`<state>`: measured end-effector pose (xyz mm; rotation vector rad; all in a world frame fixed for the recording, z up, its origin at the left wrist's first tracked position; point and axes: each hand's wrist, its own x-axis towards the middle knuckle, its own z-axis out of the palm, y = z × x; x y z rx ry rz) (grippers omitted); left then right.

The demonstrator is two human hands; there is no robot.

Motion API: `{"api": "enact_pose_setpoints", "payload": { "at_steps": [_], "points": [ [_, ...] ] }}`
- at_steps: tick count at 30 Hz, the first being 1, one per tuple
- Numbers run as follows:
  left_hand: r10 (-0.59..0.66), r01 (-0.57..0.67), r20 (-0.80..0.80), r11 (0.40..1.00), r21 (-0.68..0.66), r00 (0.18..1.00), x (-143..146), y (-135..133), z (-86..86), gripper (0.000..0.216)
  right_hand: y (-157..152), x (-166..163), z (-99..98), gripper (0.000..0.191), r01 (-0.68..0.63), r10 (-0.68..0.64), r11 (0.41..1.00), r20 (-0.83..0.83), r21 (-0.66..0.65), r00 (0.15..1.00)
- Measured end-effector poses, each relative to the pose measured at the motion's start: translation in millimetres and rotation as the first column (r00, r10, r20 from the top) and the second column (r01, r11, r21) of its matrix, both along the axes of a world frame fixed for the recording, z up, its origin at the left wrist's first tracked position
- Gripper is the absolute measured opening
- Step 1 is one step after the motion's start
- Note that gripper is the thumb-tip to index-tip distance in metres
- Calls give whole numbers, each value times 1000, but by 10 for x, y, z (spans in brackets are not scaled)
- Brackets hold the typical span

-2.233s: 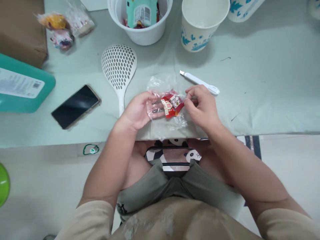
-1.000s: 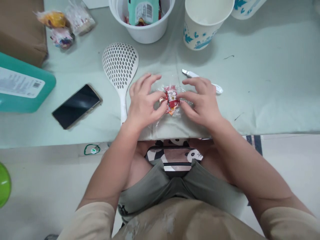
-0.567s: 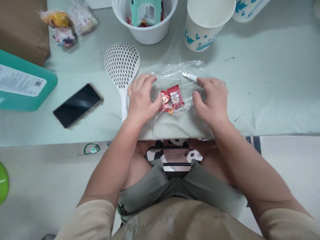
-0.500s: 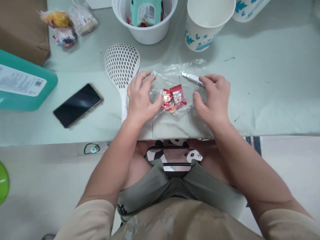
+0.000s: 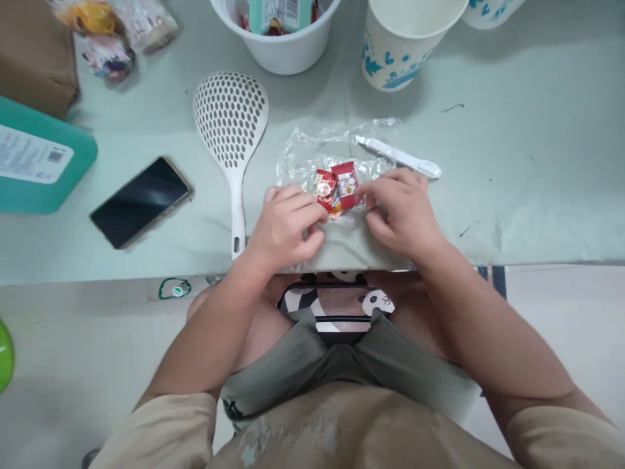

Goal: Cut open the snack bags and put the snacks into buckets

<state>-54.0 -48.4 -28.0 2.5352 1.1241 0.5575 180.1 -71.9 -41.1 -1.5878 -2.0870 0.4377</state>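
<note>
Two red-wrapped candies, a left one (image 5: 324, 187) and a right one (image 5: 346, 184), lie side by side on a crumpled clear plastic bag (image 5: 299, 156). A bit of orange wrapper shows just below them. My left hand (image 5: 290, 225) rests at the bag's lower left, fingers bent, fingertips close to the left candy's lower edge and the thumb apart. From the right, my right hand (image 5: 403, 212) reaches in with its index fingertip at the right candy's edge. Its thumb is spread away, and no held object shows in either hand. A white utility knife (image 5: 400, 156) lies beyond the right hand.
A white slotted skimmer (image 5: 232, 117) and a phone (image 5: 141, 202) lie to the left. Behind are a white tub (image 5: 293, 55), a patterned paper cup (image 5: 398, 62) and several wrapped snacks (image 5: 110, 57). A teal container (image 5: 43, 163) and brown box (image 5: 34, 58) stand far left.
My left hand has drawn back toward the table edge with fingers curling more. My right hand has left the utility knife and come down and left to the right candy.
</note>
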Motion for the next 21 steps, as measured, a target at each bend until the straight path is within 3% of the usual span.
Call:
{"api": "enact_pose_setpoints", "payload": {
  "at_steps": [5,12,16,18,21],
  "points": [
    [-13,12,38,999,29,999,-83,44,-22,12,8,170,60,14,-30,30,1000,-25,7,999],
    [-83,83,14,995,-47,996,-142,43,-5,7,-50,345,57,18,-130,130,991,-7,-21,992],
    [-162,170,60,970,-174,985,-158,36,53,22,-99,384,92,24,-149,149,986,-14,-78,989],
    [-70,94,124,976,-195,990,-167,51,100,29,-105,371,123,24,-111,110,992,-26,-55,994],
    [193,-166,211,976,-140,958,-142,84,147,27,-62,246,136,20,16,-13,998,-56,58,998]
  ]
}}
